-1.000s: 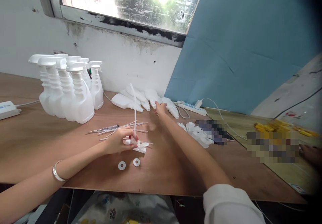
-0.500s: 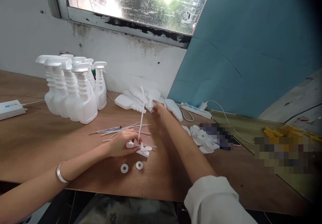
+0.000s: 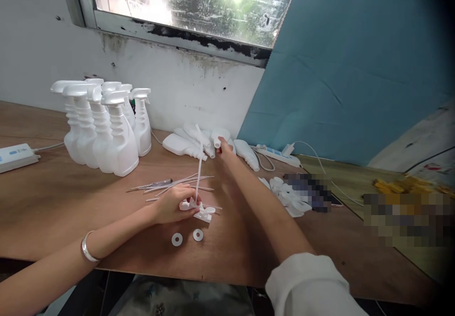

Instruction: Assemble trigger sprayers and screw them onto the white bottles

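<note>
Near wall (image 3: 170, 88), right hand (image 3: 225, 149) has raised bottle neck (image 3: 216, 141).

Plain brown runs across the bench (image 3: 231, 245), and white repeats over it: the spray bottles (image 3: 122, 150) towards its left end, the loose bottles (image 3: 177, 144) along the back edge, the slender tube (image 3: 199, 174) and the flat rings (image 3: 173, 240) near the front edge. Beyond the back edge hangs a plain blue sheet (image 3: 320, 60), with yellow pieces (image 3: 401, 185) past the right edge. At the front edge, a silver bangle (image 3: 86, 248) and off-white sleeve (image 3: 309, 283) show, above greyish cloth (image 3: 199, 297) with small dark motifs.
</note>
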{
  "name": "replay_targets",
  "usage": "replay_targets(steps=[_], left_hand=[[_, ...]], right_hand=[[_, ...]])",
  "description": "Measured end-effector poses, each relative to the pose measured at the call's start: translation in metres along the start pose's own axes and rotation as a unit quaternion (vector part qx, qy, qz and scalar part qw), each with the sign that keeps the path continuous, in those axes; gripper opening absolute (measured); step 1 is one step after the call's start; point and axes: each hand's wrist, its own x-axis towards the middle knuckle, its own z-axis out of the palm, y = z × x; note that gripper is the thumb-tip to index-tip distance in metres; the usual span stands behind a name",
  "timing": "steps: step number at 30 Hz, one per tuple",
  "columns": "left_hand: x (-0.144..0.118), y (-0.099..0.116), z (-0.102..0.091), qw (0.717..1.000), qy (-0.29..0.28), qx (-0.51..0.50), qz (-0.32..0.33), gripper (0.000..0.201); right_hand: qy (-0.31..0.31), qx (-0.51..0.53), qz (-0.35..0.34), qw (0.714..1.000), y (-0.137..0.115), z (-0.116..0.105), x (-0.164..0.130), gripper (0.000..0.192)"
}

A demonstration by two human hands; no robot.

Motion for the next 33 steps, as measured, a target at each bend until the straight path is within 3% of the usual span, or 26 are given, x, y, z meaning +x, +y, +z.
replay_targets(steps=[5,7,10,12,14,20,25,30,33], left_hand=[[0.0,0.0,0.001,1.0,-0.004,-0.002,-0.016,0.01],[-0.001,0.0,0.001,1.0,-0.006,-0.003,-0.022,0.009],[-0.002,-0.001,0.002,1.0,0.001,-0.007,-0.024,0.008],[-0.002,-0.002,0.002,1.0,0.002,-0.013,-0.022,0.008],[-0.002,-0.002,0.002,1.0,0.006,-0.018,-0.018,0.008],[-0.002,-0.002,0.002,1.0,0.011,-0.007,-0.01,0.008],[-0.002,-0.002,0.001,1.0,0.011,-0.012,0.001,0.008],[-0.003,-0.004,0.003,1.0,0.006,-0.017,-0.003,0.008],[-0.004,-0.004,0.004,1.0,0.003,-0.02,-0.008,0.008]], right_hand=[[-0.007,0.064,-0.168,0.984,-0.053,-0.02,-0.049,0.035],[-0.092,0.084,-0.333,0.935,-0.081,-0.027,-0.084,0.039],[-0.187,0.061,-0.462,0.865,-0.111,-0.032,-0.144,0.039],[-0.206,0.049,-0.532,0.82,-0.12,-0.032,-0.178,0.036],[-0.182,0.018,-0.578,0.795,-0.119,-0.03,-0.202,0.036],[-0.159,-0.083,-0.639,0.748,-0.099,-0.029,-0.212,0.035],[-0.161,-0.084,-0.624,0.76,-0.087,-0.034,-0.202,0.037],[-0.136,-0.005,-0.607,0.783,-0.085,-0.041,-0.201,0.035],[-0.121,0.026,-0.614,0.779,-0.09,-0.046,-0.203,0.033]])
